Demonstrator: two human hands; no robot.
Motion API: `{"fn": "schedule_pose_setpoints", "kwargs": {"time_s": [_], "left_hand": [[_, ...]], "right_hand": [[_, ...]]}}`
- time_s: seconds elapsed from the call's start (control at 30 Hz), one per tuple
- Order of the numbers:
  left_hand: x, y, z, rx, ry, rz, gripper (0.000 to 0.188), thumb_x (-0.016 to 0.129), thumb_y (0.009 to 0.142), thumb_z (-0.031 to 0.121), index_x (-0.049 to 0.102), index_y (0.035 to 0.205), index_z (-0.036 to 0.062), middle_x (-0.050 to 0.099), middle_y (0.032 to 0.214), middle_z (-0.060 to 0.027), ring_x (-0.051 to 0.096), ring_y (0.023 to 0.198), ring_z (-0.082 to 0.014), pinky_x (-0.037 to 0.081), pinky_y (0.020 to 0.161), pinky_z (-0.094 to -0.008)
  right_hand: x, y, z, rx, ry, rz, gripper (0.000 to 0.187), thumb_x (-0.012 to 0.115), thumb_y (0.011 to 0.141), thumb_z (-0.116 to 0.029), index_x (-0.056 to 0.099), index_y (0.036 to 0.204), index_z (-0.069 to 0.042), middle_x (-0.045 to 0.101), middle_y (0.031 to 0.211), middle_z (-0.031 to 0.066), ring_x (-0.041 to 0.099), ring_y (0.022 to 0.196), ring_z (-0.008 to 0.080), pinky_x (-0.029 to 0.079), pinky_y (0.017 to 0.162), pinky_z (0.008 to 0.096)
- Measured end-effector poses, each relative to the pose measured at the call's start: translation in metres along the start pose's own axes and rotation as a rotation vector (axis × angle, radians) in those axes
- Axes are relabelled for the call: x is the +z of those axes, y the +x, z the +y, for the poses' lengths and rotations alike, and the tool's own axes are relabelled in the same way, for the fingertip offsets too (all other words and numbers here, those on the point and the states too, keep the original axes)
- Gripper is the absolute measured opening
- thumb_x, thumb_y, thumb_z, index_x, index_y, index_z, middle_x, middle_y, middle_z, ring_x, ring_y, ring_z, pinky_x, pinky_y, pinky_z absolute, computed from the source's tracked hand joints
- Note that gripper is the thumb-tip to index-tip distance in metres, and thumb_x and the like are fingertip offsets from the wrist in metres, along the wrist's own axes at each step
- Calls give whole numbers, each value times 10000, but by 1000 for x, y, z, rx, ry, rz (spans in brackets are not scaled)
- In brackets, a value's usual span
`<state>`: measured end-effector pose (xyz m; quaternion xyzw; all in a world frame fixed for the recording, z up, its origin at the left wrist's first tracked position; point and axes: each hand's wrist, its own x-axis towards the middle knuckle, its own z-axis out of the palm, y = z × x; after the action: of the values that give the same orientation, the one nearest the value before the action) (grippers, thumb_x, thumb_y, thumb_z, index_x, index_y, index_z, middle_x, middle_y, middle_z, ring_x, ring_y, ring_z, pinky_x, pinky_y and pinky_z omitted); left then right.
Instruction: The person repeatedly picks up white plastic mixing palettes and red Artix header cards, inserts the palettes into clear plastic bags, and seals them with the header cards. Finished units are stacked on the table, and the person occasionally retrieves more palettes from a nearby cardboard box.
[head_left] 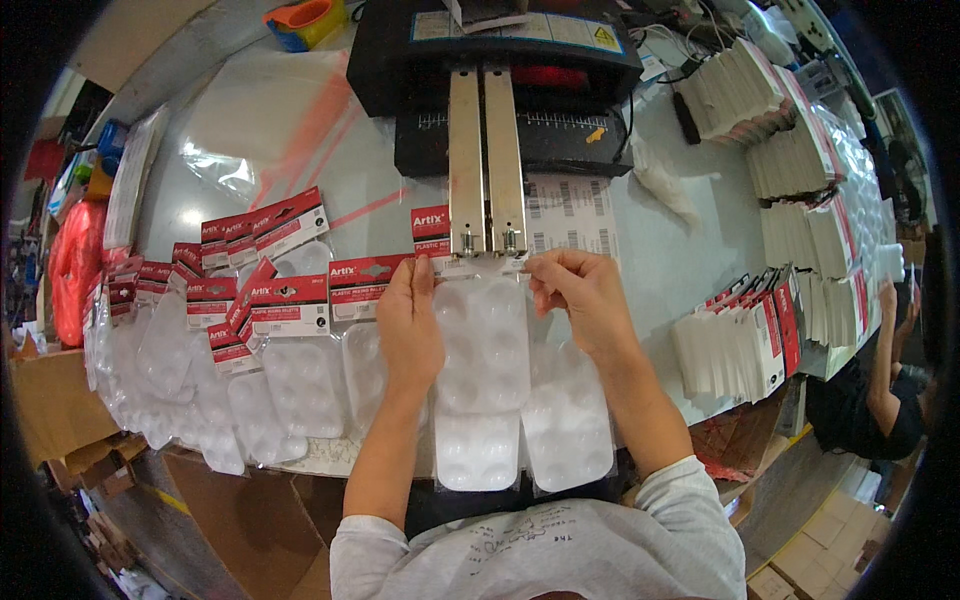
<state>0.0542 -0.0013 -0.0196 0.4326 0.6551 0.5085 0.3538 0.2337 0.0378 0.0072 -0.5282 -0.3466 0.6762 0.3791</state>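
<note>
A bagged white plastic paint palette [482, 340] lies in front of me, its top end at the tips of two metal arms of a black stapling machine [500, 110]. My left hand [412, 325] is closed at the left edge of a red-and-white header card [432, 228], which is partly under the metal arms. On the other side, my right hand [585, 300] pinches the top right corner of the clear bag. Beneath this palette are more bagged palettes [568, 425], overhanging the table's front edge. The exact grip of the left fingertips is partly hidden.
Carded palettes [290, 315] pile up on the left. Folded header cards [740, 335] stand in stacks at right. Clear bags [250, 120] lie at the back left, near a yellow-and-blue tape dispenser [305, 22]. Another person's arm [885, 350] shows far right.
</note>
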Motion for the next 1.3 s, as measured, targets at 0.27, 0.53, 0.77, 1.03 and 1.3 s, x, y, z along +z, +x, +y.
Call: {"fn": "schedule_pose_setpoints", "kwargs": {"time_s": [0.27, 0.53, 0.77, 1.03, 1.3], "left_hand": [[-6, 0, 10, -44, 161, -53, 343, 456, 957, 273, 481, 765, -10, 419, 660, -1, 367, 643, -89, 339, 591, -233], [-6, 1, 11, -10, 161, -18, 344, 432, 956, 273, 507, 811, -29, 483, 656, -111, 420, 618, -202, 385, 612, -307], [-89, -25, 41, 181, 815, 102, 211, 562, 849, 218, 542, 917, 20, 531, 1004, -156, 507, 973, -319, 389, 832, -401], [-51, -92, 8, 195, 563, -121, 192, 620, 811, 116, 477, 900, 23, 533, 1014, -150, 511, 891, -265, 395, 779, -357], [-46, -94, 57, -308, -401, -275, 63, 521, 908, 65, 504, 906, 4, 682, 913, -99, 525, 652, -34, 414, 612, -164]], "right_hand": [[-2, -6, -2, -48, -30, 8, 163, 633, 819, -125, 643, 807, 37, 593, 679, 62, 534, 539, 99, 449, 498, 224], [-1, -12, -17, -140, -252, -33, 154, 630, 818, -90, 651, 887, 46, 637, 763, 75, 584, 624, 124, 485, 583, 228], [-149, -115, -101, -670, -1472, 872, 609, 732, 729, -165, 474, 1247, 25, 587, 1116, 176, 577, 994, 210, 439, 886, 287], [-198, -123, -84, -303, -1130, 740, 437, 679, 795, -213, 571, 1135, 39, 648, 890, 98, 573, 750, 130, 460, 698, 248], [-16, -102, -84, -344, -807, -112, 394, 764, 681, -182, 625, 998, 6, 636, 771, 74, 571, 635, 93, 465, 588, 224]]}}
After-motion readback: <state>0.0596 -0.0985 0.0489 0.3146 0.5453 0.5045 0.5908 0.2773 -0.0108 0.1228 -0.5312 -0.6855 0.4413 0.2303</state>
